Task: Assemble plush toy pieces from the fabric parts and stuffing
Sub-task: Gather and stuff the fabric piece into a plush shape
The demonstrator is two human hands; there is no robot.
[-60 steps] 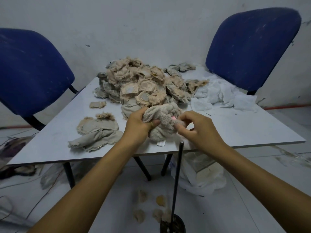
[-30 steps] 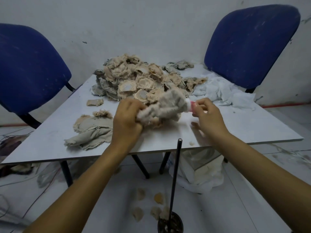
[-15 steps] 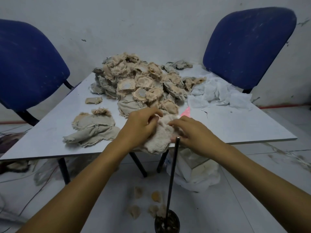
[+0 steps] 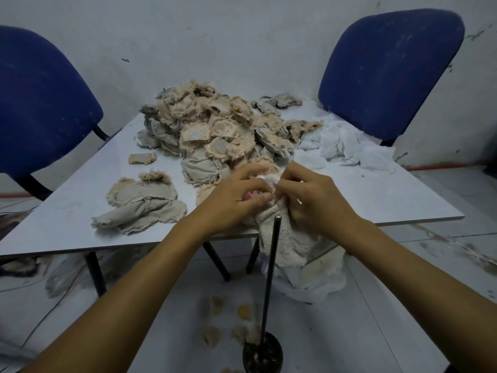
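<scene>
Both hands are working on one cream plush piece (image 4: 282, 238) at the near edge of the table (image 4: 376, 200). The left hand (image 4: 236, 200) is curling its fingers round the upper end of the piece, and a small pink bit (image 4: 251, 195) is showing just under its fingertips. The right hand (image 4: 314, 200) is pinching the same fabric from the other side, so each grip is closed on the plush. The lower part of the piece is hanging off the table edge, below both grips and just behind the upright metal rod (image 4: 270, 278) standing in a dark pot (image 4: 262, 355) on the floor.

The piece is looking soft, fluffy and very light; it is sagging freely wherever it is not being held, so it should fold or turn inside out easily and should not break. Fuzzy pile probably gives good friction, yet the loose body will slip about unless it is being held near the opening or seam, close to where the fingers already are.

Beyond the grips a heap of beige fabric parts (image 4: 215, 125) is lying, with white stuffing (image 4: 347, 146) beyond the right hand and flat grey-beige pieces (image 4: 142, 203) out past the left hand.
</scene>
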